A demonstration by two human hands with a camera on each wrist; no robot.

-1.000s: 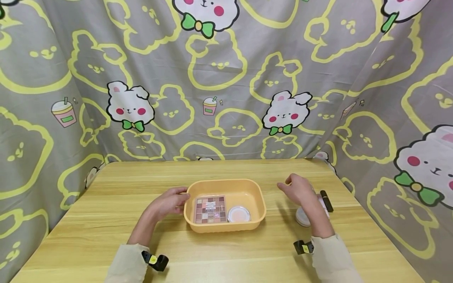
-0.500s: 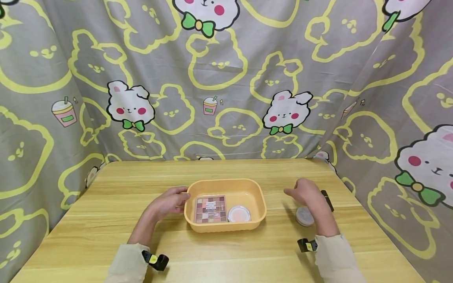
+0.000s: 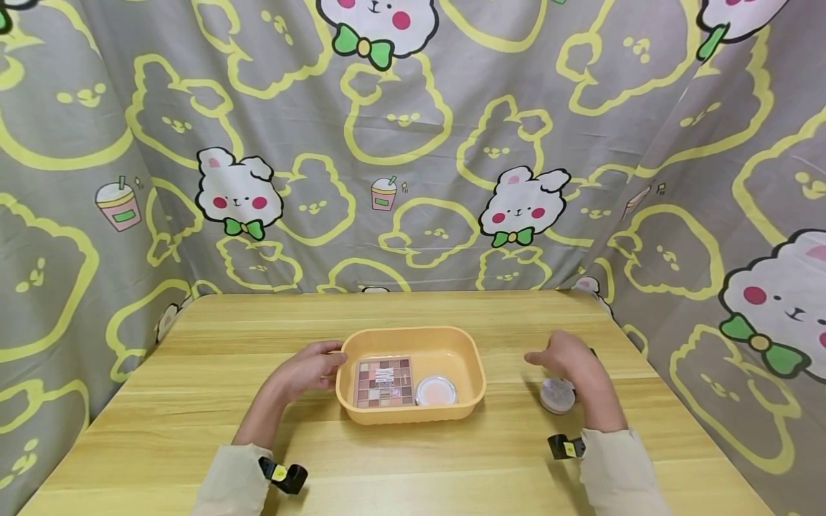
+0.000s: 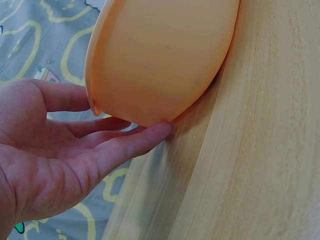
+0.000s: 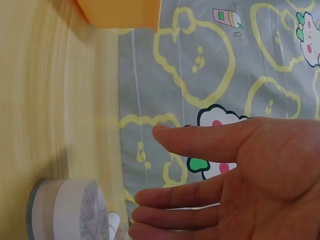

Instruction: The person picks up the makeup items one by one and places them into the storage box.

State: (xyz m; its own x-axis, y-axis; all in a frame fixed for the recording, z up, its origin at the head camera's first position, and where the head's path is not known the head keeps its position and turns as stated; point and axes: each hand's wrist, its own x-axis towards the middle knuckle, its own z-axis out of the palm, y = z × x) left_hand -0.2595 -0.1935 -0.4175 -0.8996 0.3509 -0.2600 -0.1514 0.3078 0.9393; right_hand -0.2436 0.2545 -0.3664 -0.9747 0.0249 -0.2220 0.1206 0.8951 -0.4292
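Observation:
On the table, an orange-yellow plastic basket [image 3: 411,413] holds an eyeshadow palette [image 3: 384,382] and a round powder compact [image 3: 435,392]. My left hand [image 3: 314,368] grips the basket's left end; in the left wrist view the thumb hooks the rim while the fingers lie along the outer wall. To the right, my right hand [image 3: 566,355] hovers above the table, holding nothing. In the right wrist view its fingers [image 5: 177,196] are fairly straight and apart from the thumb. Just below it stands a round powder jar [image 3: 557,396]. A black item [image 3: 593,352] is mostly hidden behind that hand.
The wooden table [image 3: 413,466] meets a patterned curtain [image 3: 413,236] at the back and sides. A small white object [image 5: 113,222] shows beside the jar in the right wrist view. A black camera is strapped to each wrist.
My right hand has moved right and slightly down, away from the basket, now covering more of the black item while the jar shows more fully. My left hand and the basket stay put.

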